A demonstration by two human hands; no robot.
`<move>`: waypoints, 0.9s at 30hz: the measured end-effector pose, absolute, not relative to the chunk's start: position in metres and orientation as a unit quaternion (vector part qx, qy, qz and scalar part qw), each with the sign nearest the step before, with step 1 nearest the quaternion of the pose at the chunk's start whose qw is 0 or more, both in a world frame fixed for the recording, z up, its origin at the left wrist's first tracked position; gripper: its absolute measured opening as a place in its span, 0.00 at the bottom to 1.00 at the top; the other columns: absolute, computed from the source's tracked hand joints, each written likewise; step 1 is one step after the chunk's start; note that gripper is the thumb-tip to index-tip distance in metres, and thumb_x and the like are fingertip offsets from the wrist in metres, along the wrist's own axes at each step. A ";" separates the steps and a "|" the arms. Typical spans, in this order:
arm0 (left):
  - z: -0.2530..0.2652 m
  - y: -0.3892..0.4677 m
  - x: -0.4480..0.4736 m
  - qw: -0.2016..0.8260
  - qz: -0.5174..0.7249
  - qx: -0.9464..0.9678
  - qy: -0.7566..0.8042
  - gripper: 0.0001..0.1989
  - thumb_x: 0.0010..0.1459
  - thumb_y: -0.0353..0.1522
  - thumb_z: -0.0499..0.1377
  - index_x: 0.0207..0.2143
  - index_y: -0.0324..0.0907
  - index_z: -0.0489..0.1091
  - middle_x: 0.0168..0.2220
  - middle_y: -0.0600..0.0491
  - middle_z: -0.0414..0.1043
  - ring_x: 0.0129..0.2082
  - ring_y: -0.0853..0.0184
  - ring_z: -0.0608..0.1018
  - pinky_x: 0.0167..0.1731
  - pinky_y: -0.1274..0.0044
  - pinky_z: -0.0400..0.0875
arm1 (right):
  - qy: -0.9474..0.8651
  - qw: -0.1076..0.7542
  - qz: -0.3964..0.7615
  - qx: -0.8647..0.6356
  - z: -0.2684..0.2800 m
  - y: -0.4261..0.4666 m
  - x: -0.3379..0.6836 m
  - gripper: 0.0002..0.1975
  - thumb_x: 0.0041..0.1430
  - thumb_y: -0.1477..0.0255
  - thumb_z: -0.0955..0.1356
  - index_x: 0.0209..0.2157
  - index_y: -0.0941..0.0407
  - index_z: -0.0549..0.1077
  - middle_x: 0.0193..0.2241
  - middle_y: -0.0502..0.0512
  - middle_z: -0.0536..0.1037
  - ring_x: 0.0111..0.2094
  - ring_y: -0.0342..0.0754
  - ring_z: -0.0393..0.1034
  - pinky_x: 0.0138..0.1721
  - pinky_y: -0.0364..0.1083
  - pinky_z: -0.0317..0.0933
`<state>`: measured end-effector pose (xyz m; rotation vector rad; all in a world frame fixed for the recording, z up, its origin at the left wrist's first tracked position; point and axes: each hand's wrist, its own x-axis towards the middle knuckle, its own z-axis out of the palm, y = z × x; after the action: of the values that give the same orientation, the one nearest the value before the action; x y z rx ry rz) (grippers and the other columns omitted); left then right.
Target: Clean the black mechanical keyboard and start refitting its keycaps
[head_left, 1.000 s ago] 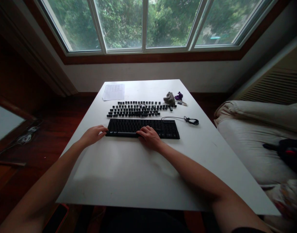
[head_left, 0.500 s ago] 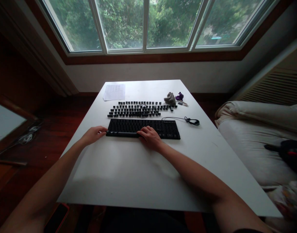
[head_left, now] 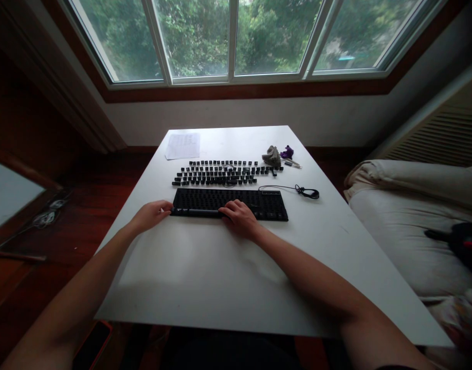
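Observation:
A black keyboard [head_left: 197, 198] lies on the white table with most of its keycaps off. A long spacebar [head_left: 203, 212] shows along its front edge. At the keyboard's front left corner, my left hand [head_left: 153, 215] has its fingers closed on the edge. My right hand [head_left: 239, 218] rests over the front edge near the middle, fingers curled on top by the spacebar's right end. What lies under its fingers is hidden. Just behind the keyboard, loose black keycaps [head_left: 215, 173] are laid out in rows.
The keyboard's cable [head_left: 309, 192] is coiled at the right. Farther back are a grey cloth [head_left: 272, 155], a purple cloth [head_left: 287, 151] and some thin tools [head_left: 293, 163]. Printed paper [head_left: 183, 146] lies at the table's far left. A sofa [head_left: 398, 226] stands to the right.
The view has shifted very slightly. Both hands keep their places on the keyboard, and nothing else has visibly moved.

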<state>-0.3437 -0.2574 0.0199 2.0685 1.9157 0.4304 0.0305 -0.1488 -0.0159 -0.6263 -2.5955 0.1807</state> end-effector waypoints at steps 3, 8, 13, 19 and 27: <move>0.026 -0.258 -0.338 0.095 0.094 0.733 0.667 0.15 0.63 0.40 0.53 0.48 0.49 0.74 0.45 0.54 0.78 0.40 0.63 0.79 0.41 0.74 0.70 | -0.944 0.232 0.067 -0.225 -0.016 -0.149 0.030 0.14 0.67 0.70 0.66 0.53 0.54 0.74 0.45 0.60 0.74 0.46 0.55 0.62 0.48 0.53 0.59; 0.037 -0.258 -0.327 0.025 -0.005 0.746 0.666 0.14 0.64 0.36 0.52 0.49 0.51 0.71 0.47 0.52 0.77 0.43 0.60 0.78 0.40 0.73 0.67 | -0.945 0.233 0.065 -0.222 -0.017 -0.148 0.030 0.14 0.67 0.70 0.66 0.53 0.54 0.74 0.45 0.60 0.74 0.46 0.54 0.62 0.48 0.52 0.58; 0.043 -0.256 -0.319 0.023 -0.056 0.737 0.673 0.10 0.63 0.33 0.53 0.45 0.50 0.70 0.40 0.51 0.76 0.39 0.60 0.77 0.37 0.73 0.65 | -0.945 0.231 0.059 -0.224 -0.017 -0.147 0.030 0.14 0.67 0.70 0.66 0.53 0.55 0.74 0.45 0.60 0.74 0.46 0.54 0.62 0.48 0.52 0.58; 0.048 -0.252 -0.313 0.005 -0.088 0.743 0.664 0.09 0.61 0.31 0.55 0.44 0.50 0.69 0.39 0.51 0.76 0.39 0.60 0.77 0.37 0.73 0.64 | -0.946 0.228 0.057 -0.224 -0.017 -0.147 0.030 0.14 0.67 0.69 0.66 0.53 0.54 0.74 0.45 0.59 0.74 0.46 0.54 0.62 0.48 0.52 0.58; 0.051 -0.247 -0.301 -0.048 -0.120 0.770 0.625 0.07 0.62 0.30 0.54 0.41 0.46 0.69 0.37 0.48 0.75 0.39 0.58 0.78 0.41 0.69 0.64 | -0.945 0.228 0.055 -0.226 -0.017 -0.147 0.030 0.14 0.67 0.69 0.67 0.53 0.54 0.74 0.44 0.59 0.74 0.45 0.54 0.62 0.47 0.52 0.58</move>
<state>-0.3008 -0.2466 0.0514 2.4950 2.0269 -0.3884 0.0299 -0.1473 -0.0171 -0.6236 -2.6046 0.1515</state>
